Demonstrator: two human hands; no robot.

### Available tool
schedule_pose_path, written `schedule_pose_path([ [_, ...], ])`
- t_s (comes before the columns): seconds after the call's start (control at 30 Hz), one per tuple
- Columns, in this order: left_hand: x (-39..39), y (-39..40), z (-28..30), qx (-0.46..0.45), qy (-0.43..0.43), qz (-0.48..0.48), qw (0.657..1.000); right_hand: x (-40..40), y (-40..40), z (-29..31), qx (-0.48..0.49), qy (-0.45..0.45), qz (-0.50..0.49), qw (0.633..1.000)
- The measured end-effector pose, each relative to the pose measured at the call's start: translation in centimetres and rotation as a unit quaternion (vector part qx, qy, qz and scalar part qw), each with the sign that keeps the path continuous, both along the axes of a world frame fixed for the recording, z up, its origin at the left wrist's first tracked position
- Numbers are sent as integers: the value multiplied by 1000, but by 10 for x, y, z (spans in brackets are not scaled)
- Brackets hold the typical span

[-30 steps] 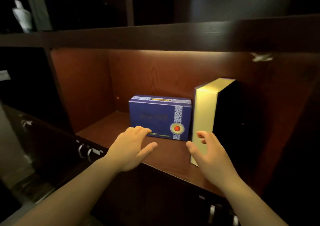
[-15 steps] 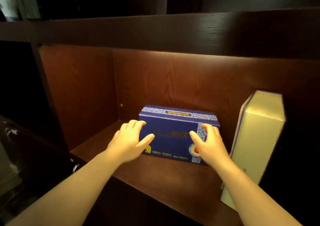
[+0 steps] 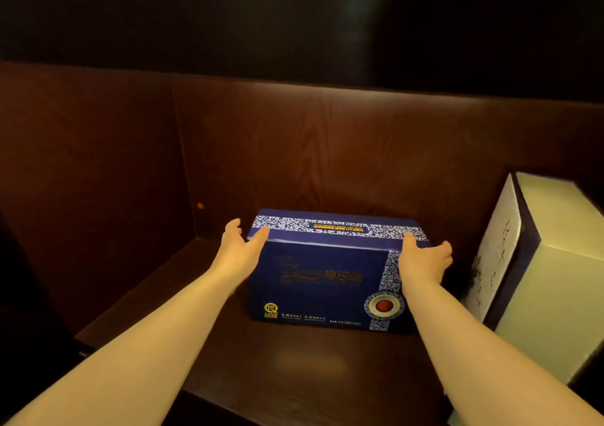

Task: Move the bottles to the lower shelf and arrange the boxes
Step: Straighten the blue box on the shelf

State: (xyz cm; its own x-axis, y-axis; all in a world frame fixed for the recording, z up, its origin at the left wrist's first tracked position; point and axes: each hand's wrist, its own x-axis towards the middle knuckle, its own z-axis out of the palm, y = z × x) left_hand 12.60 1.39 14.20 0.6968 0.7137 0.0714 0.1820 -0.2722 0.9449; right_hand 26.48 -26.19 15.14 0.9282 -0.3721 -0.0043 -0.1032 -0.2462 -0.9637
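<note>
A dark blue box (image 3: 322, 275) with a white patterned band and a red round emblem stands on the brown shelf (image 3: 294, 366), near its back wall. My left hand (image 3: 237, 252) is against the box's left end, thumb on the top front edge. My right hand (image 3: 423, 260) is against its right end, thumb on top. Both hands clasp the box from the sides. A pale yellow-green box (image 3: 552, 272) with a dark blue spine stands upright at the far right. No bottles are in view.
The shelf compartment has a wooden left side wall (image 3: 94, 190) and back wall (image 3: 327, 151). A dark shelf board (image 3: 294, 33) runs overhead. Bare shelf floor lies left of and in front of the blue box.
Both hands moved from the blue box's front face to its two ends and now grip it. The view has come closer and shifted left.
</note>
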Motion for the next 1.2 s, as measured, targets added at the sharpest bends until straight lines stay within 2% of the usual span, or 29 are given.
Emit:
schedule_pose_path([
  [0.13, 33, 6, -16, -74, -10, -30, 997, 6, -8, -14, 38, 0, 4, 999],
  [0.37, 47, 33, -28, -132, -47, -63, 988, -10, -9, -25, 102, -10, 11, 995],
  [0.5, 47, 42, -29, -146, -42, -88, 984, -22, -7, -29, 138, -7, 24, 990],
  [0.67, 44, 46, -28, -154, -38, -114, 981, -32, -13, -30, 107, -9, 55, 993],
  [1.2, 44, 51, -35, -147, -45, -129, 980, -46, -14, -35, 141, -14, 63, 988],
])
